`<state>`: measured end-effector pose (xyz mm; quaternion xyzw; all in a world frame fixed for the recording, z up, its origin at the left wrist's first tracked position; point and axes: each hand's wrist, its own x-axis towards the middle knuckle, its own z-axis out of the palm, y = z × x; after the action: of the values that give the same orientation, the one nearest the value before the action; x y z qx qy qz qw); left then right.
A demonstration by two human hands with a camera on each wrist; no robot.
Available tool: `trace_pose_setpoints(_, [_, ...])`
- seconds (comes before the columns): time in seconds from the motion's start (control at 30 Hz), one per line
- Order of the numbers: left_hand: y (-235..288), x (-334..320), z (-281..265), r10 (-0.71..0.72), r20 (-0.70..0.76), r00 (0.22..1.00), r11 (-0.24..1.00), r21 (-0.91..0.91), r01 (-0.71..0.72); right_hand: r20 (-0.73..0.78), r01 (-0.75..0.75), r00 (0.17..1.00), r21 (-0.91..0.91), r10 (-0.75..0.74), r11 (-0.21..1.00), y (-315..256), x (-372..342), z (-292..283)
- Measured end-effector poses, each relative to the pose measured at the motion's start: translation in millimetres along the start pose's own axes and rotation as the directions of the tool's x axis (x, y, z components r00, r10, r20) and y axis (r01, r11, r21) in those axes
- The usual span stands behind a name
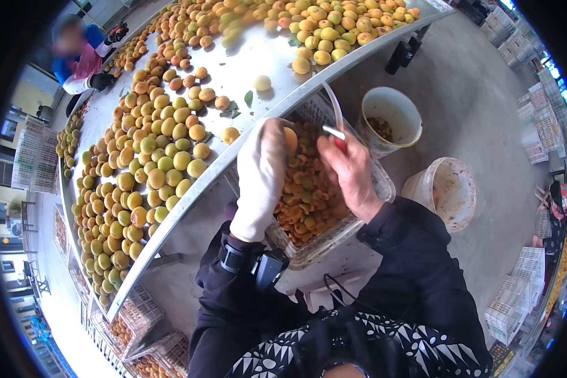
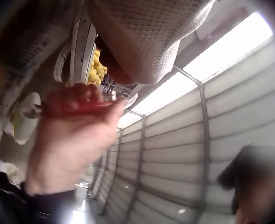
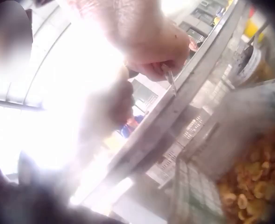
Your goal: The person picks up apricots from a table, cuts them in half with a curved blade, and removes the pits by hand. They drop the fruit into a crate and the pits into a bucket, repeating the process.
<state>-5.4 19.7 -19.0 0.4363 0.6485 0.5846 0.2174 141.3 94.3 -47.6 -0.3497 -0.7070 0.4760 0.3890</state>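
In the head view the left hand (image 1: 262,176), in a white glove, curls its fingers round an orange fruit (image 1: 290,140) above a crate (image 1: 385,183) of cut fruit (image 1: 312,201). Just to its right, the bare right hand (image 1: 353,173) grips a red-handled knife (image 1: 339,143). The left wrist view shows the right hand (image 2: 72,135) curled round the red handle (image 2: 84,108), with part of the white glove (image 2: 147,42) above. Glare washes out the left hand in the right wrist view, where the right hand (image 3: 151,46) holds a metal tool end (image 3: 170,79).
A metal table (image 1: 170,225) piled with whole fruit (image 1: 154,164) runs along the left and top. Two white buckets (image 1: 402,110) stand right of the crate. Another person (image 1: 82,60) stands across the table. Stacked crates (image 1: 516,293) stand far right, others below the table.
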Motion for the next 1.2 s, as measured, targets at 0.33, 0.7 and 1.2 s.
trace_pose_setpoints(0.33, [-14, -7, 33, 0.208, -0.137, 0.969, 0.938, 0.307, -0.158, -0.167, 0.014, 0.986, 0.181, 0.017, 0.983, -12, 15, 45])
trace_pose_setpoints(0.7, [-12, -4, 48, -0.179, -0.249, 0.952, 0.933, -0.349, 0.085, -0.180, 0.453, 0.861, -0.157, -0.476, 0.878, 7, 32, 43])
trace_pose_setpoints(1.2, [-56, -8, 37, -0.542, 0.028, 0.840, 0.686, -0.563, 0.461, 0.042, 0.450, 0.885, -0.329, -0.464, 0.830, 40, 28, 49])
